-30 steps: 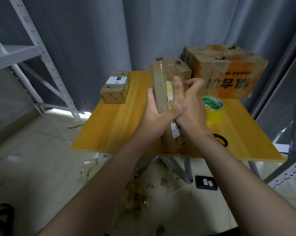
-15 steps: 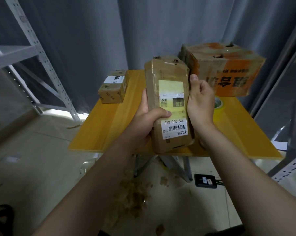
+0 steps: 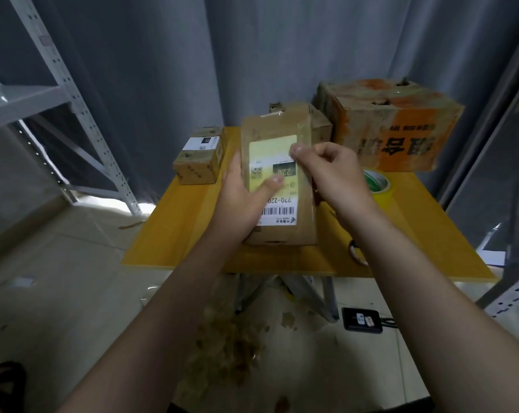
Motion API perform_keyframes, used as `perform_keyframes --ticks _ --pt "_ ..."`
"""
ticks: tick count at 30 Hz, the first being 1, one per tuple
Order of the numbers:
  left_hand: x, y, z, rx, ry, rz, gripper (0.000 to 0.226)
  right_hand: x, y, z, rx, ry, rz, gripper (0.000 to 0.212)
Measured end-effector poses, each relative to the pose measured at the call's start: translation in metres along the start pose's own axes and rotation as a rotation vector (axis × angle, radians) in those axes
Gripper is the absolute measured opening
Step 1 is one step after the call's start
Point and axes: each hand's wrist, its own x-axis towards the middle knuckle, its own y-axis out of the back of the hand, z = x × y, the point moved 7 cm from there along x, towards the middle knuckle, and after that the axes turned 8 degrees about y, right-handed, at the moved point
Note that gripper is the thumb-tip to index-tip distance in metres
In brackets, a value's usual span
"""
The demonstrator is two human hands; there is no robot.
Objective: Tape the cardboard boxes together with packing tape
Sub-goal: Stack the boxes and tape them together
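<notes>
Grey curtains hang behind a yellow wooden surface (image 3: 174,234), with a metal shelf frame (image 3: 82,114) to the left. A tall box (image 3: 294,222) stands upright near the middle of the front edge, its label side facing the person. The corner of another box (image 3: 322,125) shows just behind it; whether the two are joined cannot be told.

The left hand (image 3: 237,201) grips the tall box's left side, with its thumb laid across the label. The right hand (image 3: 335,174) pinches the upper right edge, thumb tip on the front face and fingers curled beside it. It may be smoothing or picking at clear tape there, but that is too faint to confirm.

The tape roll (image 3: 379,183) lies untouched by the right edge, just in front of a large box (image 3: 395,129) in the far right corner. A small box (image 3: 198,162) sits at the far left corner.

This looks like checking and positioning between strips. Next, the right hand probably has to let go and fetch the roll while the left steadies the box.
</notes>
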Motion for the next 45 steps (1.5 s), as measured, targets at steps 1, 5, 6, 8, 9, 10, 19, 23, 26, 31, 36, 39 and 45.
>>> perform_keyframes --ticks 1,5,6,8,9,10,19,23,26,31,36,39,45 --pt "-0.002 -0.004 0.002 0.082 0.001 -0.023 0.092 -0.001 -0.001 -0.003 0.011 0.021 0.015 0.041" --pt "-0.008 -0.016 0.001 0.346 0.038 -0.066 0.143 -0.004 -0.006 -0.013 0.01 0.088 0.029 0.045" --pt "-0.008 -0.017 -0.001 0.378 0.059 -0.075 0.149 -0.004 -0.006 -0.014 -0.018 0.098 0.021 0.049" --pt "-0.009 -0.02 -0.005 0.415 0.089 -0.091 0.152 -0.004 -0.006 -0.014 -0.1 0.089 0.007 0.053" --pt "-0.009 -0.021 -0.007 0.417 0.098 -0.097 0.152 -0.004 -0.006 -0.013 -0.143 0.077 0.007 0.055" --pt "-0.009 -0.024 -0.009 0.413 0.101 -0.104 0.152 -0.005 -0.006 -0.012 -0.184 0.07 0.013 0.057" --pt "-0.011 -0.036 -0.012 0.418 0.072 -0.234 0.153 -0.012 0.0 -0.024 -0.293 0.235 0.116 0.057" --pt "-0.012 -0.033 -0.01 0.398 0.061 -0.262 0.152 -0.012 -0.001 -0.028 -0.26 0.34 0.139 0.054" --pt "-0.011 -0.03 -0.01 0.398 0.047 -0.25 0.152 -0.012 0.001 -0.028 -0.234 0.383 0.166 0.051" --pt "-0.01 -0.028 -0.01 0.397 0.026 -0.232 0.154 -0.014 0.002 -0.021 -0.13 0.364 0.183 0.047" --pt "-0.011 -0.032 -0.011 0.131 0.072 -0.296 0.147 -0.007 0.002 -0.011 0.133 0.065 0.189 0.051" --pt "-0.01 -0.027 -0.01 -0.05 0.067 -0.321 0.116 -0.005 -0.003 -0.016 0.244 -0.032 0.068 0.05" --pt "-0.01 -0.027 -0.008 -0.064 -0.002 -0.298 0.045 -0.011 -0.013 -0.016 0.153 0.023 -0.055 0.018"
